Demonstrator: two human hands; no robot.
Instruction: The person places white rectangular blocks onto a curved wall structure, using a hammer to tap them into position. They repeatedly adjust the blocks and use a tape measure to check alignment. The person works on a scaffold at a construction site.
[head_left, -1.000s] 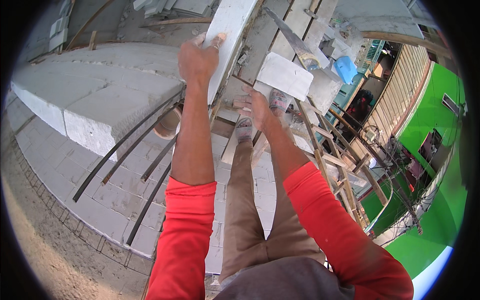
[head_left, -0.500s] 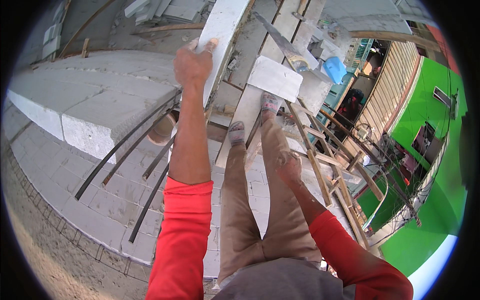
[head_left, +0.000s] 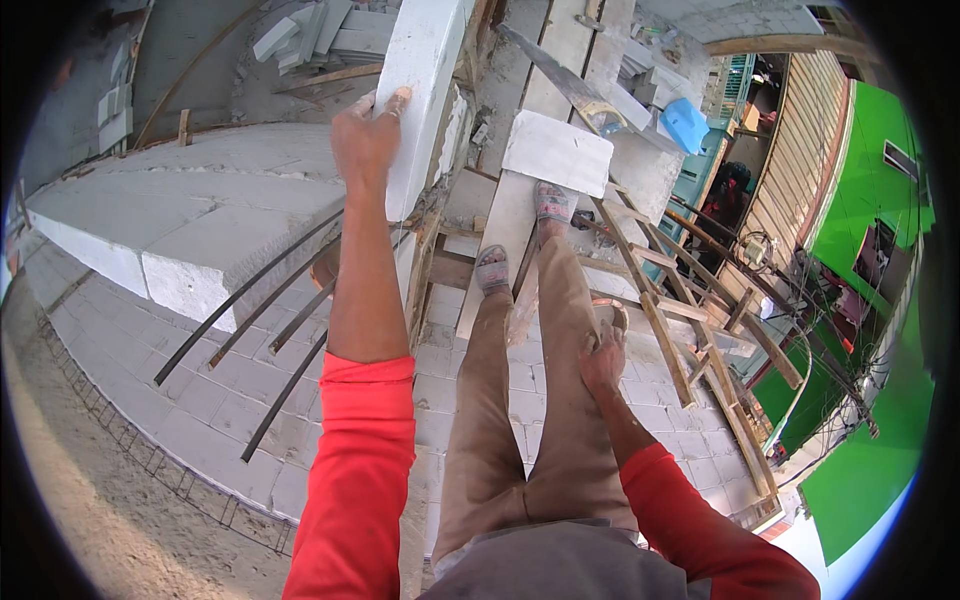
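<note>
A long white lightweight concrete block (head_left: 428, 85) lies on top of the wall ahead of me, left of centre. My left hand (head_left: 366, 140) grips its left edge, thumb on the upper face and fingers over the side, partly hidden. My right hand (head_left: 602, 362) is low beside my right knee, its fingers curled; whatever it may hold cannot be made out. Just beyond it shows a curved brownish rim (head_left: 612, 314). A shorter white block (head_left: 558, 152) lies on the plank in front of my sandalled feet. Past it, a handsaw (head_left: 565, 82) rests on the boards.
Dark steel bars (head_left: 250, 285) stick out left of my forearm. A wooden ladder-like frame (head_left: 690, 300) stands on the right, near tangled wires (head_left: 835, 370). A blue plastic piece (head_left: 684, 126) and block offcuts lie ahead. I stand on a narrow plank (head_left: 490, 265) above the block wall.
My left hand has shifted slightly left and down in view, still on the block. My right hand has moved slightly down and right beside the leg. The whole view has turned a little.
</note>
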